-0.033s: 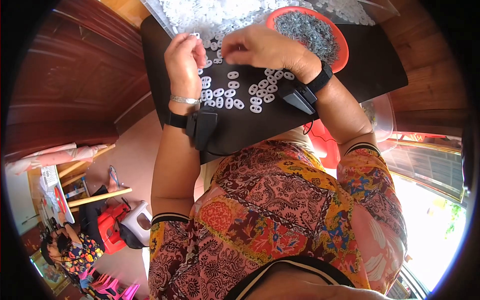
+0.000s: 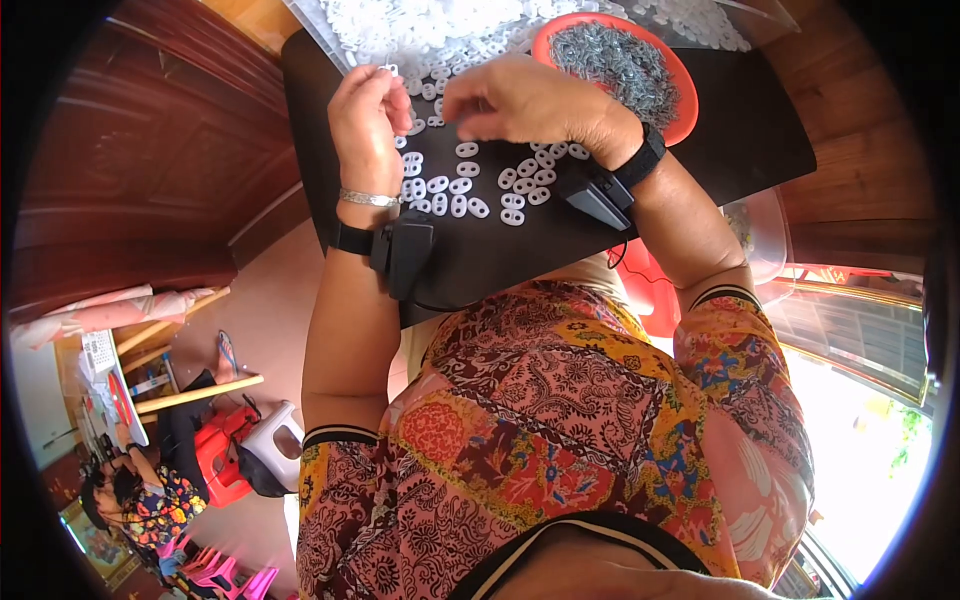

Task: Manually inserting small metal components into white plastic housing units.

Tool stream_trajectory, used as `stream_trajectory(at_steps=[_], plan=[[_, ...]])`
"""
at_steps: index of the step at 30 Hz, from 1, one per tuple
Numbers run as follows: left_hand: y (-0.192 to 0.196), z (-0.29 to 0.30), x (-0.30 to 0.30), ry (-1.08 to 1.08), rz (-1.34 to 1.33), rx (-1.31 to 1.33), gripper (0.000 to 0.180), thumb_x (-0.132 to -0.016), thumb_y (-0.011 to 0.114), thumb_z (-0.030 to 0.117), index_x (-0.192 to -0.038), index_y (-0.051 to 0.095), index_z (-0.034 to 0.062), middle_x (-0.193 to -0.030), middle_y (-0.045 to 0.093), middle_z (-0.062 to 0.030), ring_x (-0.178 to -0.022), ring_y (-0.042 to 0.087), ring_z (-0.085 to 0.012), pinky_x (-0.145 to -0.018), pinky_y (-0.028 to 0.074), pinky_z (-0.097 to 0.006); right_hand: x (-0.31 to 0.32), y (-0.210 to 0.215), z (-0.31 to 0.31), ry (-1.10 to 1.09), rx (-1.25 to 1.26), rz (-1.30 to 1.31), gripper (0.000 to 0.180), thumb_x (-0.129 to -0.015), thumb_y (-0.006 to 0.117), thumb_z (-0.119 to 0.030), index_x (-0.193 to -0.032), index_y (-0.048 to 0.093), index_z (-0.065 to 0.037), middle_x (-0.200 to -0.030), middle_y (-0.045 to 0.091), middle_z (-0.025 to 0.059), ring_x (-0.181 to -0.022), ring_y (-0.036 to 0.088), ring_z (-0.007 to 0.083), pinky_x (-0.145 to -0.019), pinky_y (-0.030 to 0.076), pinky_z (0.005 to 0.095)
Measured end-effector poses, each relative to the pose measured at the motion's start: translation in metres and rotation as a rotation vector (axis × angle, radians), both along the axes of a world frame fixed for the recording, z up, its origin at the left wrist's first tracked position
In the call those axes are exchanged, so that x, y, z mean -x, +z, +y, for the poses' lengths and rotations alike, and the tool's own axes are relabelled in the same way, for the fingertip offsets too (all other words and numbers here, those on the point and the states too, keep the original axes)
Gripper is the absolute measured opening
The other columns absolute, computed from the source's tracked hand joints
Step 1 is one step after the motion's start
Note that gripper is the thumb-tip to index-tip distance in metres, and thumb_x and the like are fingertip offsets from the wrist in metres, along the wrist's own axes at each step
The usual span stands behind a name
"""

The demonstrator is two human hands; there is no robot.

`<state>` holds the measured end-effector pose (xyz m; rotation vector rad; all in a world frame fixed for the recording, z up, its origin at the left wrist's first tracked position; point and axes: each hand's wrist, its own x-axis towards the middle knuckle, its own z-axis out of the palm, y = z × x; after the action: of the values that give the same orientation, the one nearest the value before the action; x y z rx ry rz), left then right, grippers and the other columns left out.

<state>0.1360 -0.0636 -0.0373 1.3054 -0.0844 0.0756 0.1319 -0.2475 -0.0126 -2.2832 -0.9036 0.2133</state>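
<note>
**Progress: partway, bulk left**

My left hand [image 2: 368,128] and right hand [image 2: 520,100] meet, fingers pinched; what they grip, can't tell. Approx. two dozen white pieces [image 2: 470,185] lie laid out on black board [image 2: 700,180]. Big white heap [image 2: 440,25] and red bowl [image 2: 685,95] of metal bits remain.

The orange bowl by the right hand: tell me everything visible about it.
The orange bowl is round, shallow and looks like plastic. It is heaped with small grey metal pieces. It sits upright on the black board, at its far right, just beyond the right hand, which does not clearly touch it. A clear bag of white pieces lies beside it.
</note>
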Motion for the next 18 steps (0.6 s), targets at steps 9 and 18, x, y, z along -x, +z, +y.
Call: stream_trajectory(at_steps=[9,18], plan=[[0.001,-0.001,0.001,-0.013,0.037,0.027,0.012,-0.081,0.052,0.013,-0.076,0.055,0.0025,-0.059,0.054,-0.0035,-0.045,0.045,-0.0095,-0.043,0.033,-0.022,0.005,-0.014,0.011,0.126,0.110,-0.055,0.015,-0.075,0.063,-0.012,-0.087,0.060,-0.004,-0.075,0.059,0.0111,-0.074,0.059,0.0287,-0.066,0.045,0.0365],[0.006,-0.002,0.002,-0.002,0.059,-0.032,0.013,-0.084,0.050,0.014,-0.076,0.052,0.0031,-0.060,0.050,-0.0030,-0.049,0.044,-0.0111,-0.048,0.033,-0.023,0.006,-0.009,0.005,0.134,0.067,-0.102,0.015,-0.072,0.062,-0.013,-0.086,0.062,-0.007,-0.074,0.062,0.0109,-0.074,0.060,0.0308,-0.066,0.046,0.0398]])
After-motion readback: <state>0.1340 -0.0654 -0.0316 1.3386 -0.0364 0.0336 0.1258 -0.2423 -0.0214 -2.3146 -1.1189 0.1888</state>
